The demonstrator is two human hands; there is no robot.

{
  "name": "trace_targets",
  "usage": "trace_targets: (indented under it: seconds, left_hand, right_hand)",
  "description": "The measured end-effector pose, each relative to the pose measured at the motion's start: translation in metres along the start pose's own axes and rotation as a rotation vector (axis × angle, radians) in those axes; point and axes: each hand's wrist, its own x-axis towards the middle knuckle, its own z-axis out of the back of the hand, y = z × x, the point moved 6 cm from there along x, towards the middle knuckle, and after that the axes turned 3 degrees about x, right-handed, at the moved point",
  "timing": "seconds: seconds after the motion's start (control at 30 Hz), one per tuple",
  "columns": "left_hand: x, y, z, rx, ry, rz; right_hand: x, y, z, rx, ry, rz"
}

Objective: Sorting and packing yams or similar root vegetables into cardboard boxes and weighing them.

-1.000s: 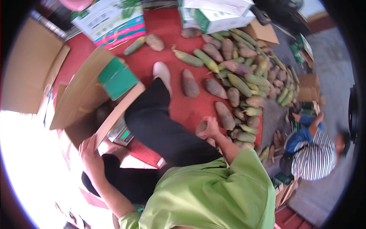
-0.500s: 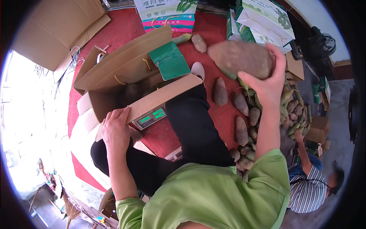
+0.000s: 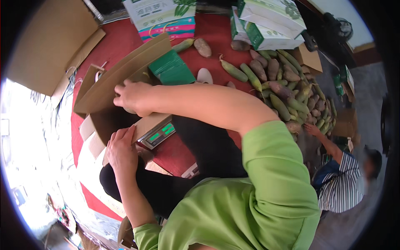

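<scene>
1. From where I stand, the right hand is over the mouth of the open carton, fingers curled; the back of the hand hides the palm, so I cannot tell whether they grip anything.
2. The left hand has its fingers closed over the near flap, just above the scale with its lit green display. I'd hold that flap down and outward, lightly, since leaning on it could upset the reading.
3. The brown tubers and green radishes lie heaped on the floor to the right, some on the red covering.
4. To load well, I'd lower each piece fully before loosening the fingers, as a drop could bruise it.
5. I'd also keep the wrist clear of the green flap when drawing back.
</scene>
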Motion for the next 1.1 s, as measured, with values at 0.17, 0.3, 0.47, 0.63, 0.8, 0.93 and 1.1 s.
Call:
trace_targets:
  seconds: [0.17, 0.3, 0.47, 0.63, 0.8, 0.93, 1.1]
  left_hand:
    - [-0.004, 0.003, -0.003, -0.043, -0.018, -0.013]
    - [-0.005, 0.005, -0.007, -0.027, -0.006, -0.016]
    - [0.002, 0.006, -0.008, -0.039, -0.016, 0.007]
    - [0.004, 0.005, -0.008, -0.006, -0.013, -0.031]
    - [0.004, 0.003, -0.007, -0.024, -0.012, -0.032]
    - [0.007, -0.002, -0.009, 0.014, -0.065, -0.119]
    - [0.012, -0.007, -0.014, 0.087, -0.081, -0.088]
  right_hand:
    - [0.012, -0.013, -0.045, -0.215, 0.174, 0.093]
    - [0.024, -0.03, -0.067, -0.25, 0.067, 0.009]
    - [0.006, -0.011, 0.007, 0.162, 0.001, -0.02]
    - [-0.109, -0.055, 0.097, 0.449, -0.708, 0.053]
    - [-0.274, -0.16, 0.065, 0.424, -0.805, -0.578]
    - [-0.403, -0.212, -0.055, 0.475, -0.766, -0.968]
    - [-0.486, -0.21, -0.203, 0.714, -0.628, -1.465]
